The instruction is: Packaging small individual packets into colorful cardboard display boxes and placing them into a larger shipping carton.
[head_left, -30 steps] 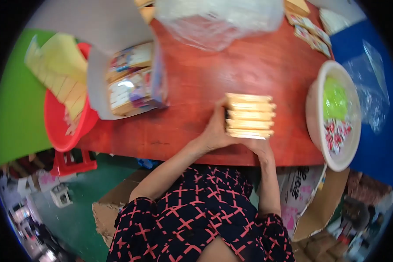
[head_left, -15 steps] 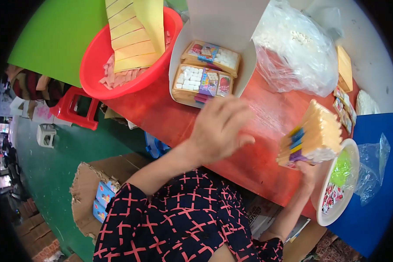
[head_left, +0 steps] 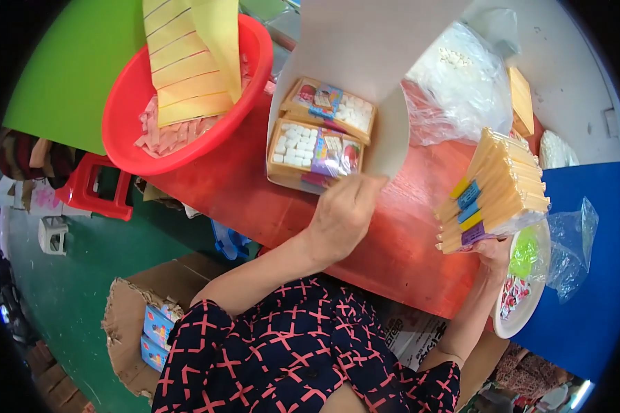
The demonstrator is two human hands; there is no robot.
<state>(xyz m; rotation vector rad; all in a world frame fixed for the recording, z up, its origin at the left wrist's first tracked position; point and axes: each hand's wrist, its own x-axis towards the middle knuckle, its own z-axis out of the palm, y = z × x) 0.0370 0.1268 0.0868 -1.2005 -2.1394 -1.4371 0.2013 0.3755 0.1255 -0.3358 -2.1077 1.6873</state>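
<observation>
Over red table [head_left: 420, 258]: right hand [head_left: 494, 252] grips stack of flat tan packs [head_left: 511, 180], blue/yellow/purple labels [head_left: 469, 195] illegible; left hand [head_left: 342, 212] beside white cardboard carton [head_left: 390, 134], fingers curled, grip cannot be told.

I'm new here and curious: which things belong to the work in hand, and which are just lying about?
Seemingly in use:
stack of tan packs, in the right hand
white box with packs inside, near the left hand

Seemingly just lying about:
red basin
white basin
large plastic bag
white stool

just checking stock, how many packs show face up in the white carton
2 packs show: a near pack and a far pack behind it, both in the white carton. More may lie hidden underneath.
</observation>
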